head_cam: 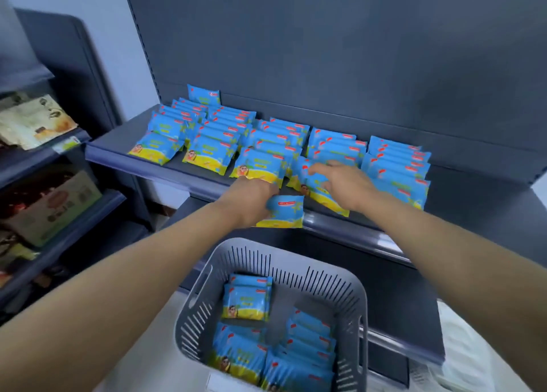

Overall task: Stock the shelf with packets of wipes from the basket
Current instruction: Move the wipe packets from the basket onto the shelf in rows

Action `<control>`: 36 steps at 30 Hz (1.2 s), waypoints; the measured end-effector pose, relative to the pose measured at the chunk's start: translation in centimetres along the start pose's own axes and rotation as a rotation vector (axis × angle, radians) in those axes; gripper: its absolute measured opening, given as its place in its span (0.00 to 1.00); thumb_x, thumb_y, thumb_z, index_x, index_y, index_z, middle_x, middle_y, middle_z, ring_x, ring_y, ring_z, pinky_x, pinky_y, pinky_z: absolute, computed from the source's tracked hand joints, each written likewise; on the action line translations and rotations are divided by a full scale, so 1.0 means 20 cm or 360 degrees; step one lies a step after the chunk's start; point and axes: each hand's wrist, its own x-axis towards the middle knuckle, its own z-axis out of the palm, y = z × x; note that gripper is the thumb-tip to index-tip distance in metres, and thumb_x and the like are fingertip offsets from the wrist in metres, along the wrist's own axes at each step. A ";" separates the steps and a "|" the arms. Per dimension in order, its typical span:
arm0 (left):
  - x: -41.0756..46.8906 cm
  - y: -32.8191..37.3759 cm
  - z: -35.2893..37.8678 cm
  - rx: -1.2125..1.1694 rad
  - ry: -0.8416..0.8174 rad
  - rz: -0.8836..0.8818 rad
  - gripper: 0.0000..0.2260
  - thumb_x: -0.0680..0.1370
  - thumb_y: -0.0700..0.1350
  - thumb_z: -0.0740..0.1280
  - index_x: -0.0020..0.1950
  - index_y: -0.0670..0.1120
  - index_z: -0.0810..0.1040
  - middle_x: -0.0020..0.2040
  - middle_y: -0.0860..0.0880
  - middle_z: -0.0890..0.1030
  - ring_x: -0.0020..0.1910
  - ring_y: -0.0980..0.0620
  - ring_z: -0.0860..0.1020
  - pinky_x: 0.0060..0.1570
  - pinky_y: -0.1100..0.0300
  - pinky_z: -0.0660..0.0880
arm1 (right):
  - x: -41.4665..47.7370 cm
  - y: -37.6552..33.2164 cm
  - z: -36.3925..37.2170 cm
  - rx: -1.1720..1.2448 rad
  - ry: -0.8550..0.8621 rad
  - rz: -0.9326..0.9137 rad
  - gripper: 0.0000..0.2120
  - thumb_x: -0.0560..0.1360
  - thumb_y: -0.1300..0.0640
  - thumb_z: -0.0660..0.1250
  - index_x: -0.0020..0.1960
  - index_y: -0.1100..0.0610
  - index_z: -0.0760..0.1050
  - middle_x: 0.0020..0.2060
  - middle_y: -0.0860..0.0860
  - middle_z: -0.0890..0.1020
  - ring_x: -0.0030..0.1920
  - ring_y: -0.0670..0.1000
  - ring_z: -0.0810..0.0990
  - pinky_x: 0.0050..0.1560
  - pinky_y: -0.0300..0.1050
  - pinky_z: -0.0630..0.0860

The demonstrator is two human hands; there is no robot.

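Note:
Several rows of blue-and-yellow wipes packets (207,152) lean on the dark grey shelf (124,154). My left hand (251,196) is shut on one wipes packet (285,212), held over the shelf's front edge. My right hand (344,184) lies flat with fingers spread on the front packet (318,190) of a middle row. Below, the grey slotted basket (340,288) holds several more packets (247,301), some standing at its back left, others stacked along the front.
A second shelf unit at the left carries cartons and bags (44,205). A lower shelf ledge (399,344) juts out to the right of the basket. The shelf's right end (479,196) has no packets on it.

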 end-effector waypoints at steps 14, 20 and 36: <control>0.22 -0.22 -0.10 0.0060 0.0156 -0.0245 0.06 0.75 0.44 0.66 0.49 0.46 0.71 0.50 0.45 0.79 0.50 0.43 0.75 0.56 0.53 0.63 | 0.32 0.08 0.12 -0.0403 -0.0001 -0.0014 0.36 0.70 0.69 0.61 0.71 0.43 0.56 0.63 0.56 0.69 0.62 0.59 0.68 0.58 0.53 0.64; 0.41 -0.36 -0.06 0.0095 0.0055 -0.0130 0.06 0.75 0.43 0.65 0.50 0.46 0.71 0.52 0.45 0.79 0.54 0.43 0.75 0.55 0.54 0.63 | 0.36 0.10 0.13 -0.0539 0.0165 0.0214 0.35 0.68 0.67 0.66 0.70 0.48 0.58 0.64 0.56 0.66 0.62 0.59 0.65 0.58 0.52 0.64; 0.66 -0.54 0.00 -0.0078 -0.0466 0.0224 0.16 0.70 0.45 0.73 0.54 0.42 0.75 0.54 0.44 0.77 0.49 0.45 0.74 0.47 0.56 0.69 | 0.29 -0.16 0.15 -0.0551 0.0327 0.0508 0.22 0.74 0.59 0.63 0.68 0.58 0.66 0.67 0.59 0.67 0.67 0.61 0.64 0.61 0.56 0.60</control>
